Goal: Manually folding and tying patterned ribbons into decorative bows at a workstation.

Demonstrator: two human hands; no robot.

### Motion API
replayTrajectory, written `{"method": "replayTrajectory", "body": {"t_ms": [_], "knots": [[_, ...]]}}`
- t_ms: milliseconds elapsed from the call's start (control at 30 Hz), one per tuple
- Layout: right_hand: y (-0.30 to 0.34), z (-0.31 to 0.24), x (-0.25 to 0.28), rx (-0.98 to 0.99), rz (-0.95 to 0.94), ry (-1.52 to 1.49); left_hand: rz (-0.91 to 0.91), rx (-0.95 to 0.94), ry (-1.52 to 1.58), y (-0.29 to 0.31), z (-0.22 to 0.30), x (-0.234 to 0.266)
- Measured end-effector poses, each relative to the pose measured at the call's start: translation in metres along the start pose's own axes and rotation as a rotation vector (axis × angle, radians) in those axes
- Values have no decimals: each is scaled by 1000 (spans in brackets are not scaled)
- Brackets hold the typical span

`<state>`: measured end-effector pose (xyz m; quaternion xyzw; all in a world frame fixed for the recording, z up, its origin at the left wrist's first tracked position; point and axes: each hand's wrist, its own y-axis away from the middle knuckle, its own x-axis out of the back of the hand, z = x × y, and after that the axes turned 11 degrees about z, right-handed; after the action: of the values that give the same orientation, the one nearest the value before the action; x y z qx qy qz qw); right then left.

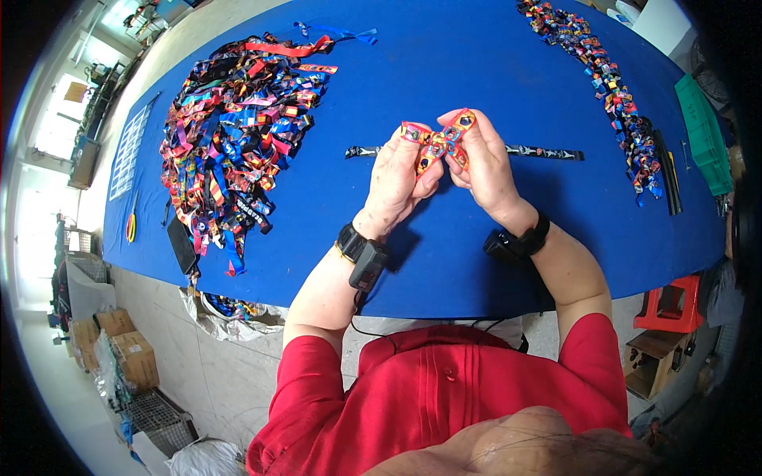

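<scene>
Above the middle of the blue table (pixel 381 270), my left hand (pixel 393 178) and my right hand (pixel 490 170) are closed on one red and yellow printed ribbon strap (pixel 441 145). Its folded parts cross between my fingertips, and each thumb presses on a section. Where its ends lie is partly hidden by my fingers. Behind my hands a black ribbon strap (pixel 548 152) with a white pattern lies straight across the cloth. To the left spreads a big tangled pile of colourful printed straps (pixel 246 119). A long row of small folded straps (pixel 605 79) runs down the right side.
Yellow-handled scissors (pixel 131 228) and a dark flat object (pixel 182 246) lie at the left edge. A green crate (pixel 702 135) and a black bar (pixel 667 173) sit at the right. Below the table are a white sack (pixel 238 327) and a red stool (pixel 669 308).
</scene>
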<state>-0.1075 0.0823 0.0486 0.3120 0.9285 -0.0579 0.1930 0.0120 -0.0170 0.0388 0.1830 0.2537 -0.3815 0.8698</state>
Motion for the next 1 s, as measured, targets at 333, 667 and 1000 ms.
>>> {"method": "replayTrajectory", "body": {"t_ms": [333, 667, 1000], "knots": [[6, -6, -5, 135, 3, 106, -60, 177, 102, -4, 0, 6], [7, -7, -3, 257, -95, 258, -33, 239, 98, 2, 11, -5], [7, -3, 1, 462, -161, 487, -24, 251, 114, 1, 10, 0]]}}
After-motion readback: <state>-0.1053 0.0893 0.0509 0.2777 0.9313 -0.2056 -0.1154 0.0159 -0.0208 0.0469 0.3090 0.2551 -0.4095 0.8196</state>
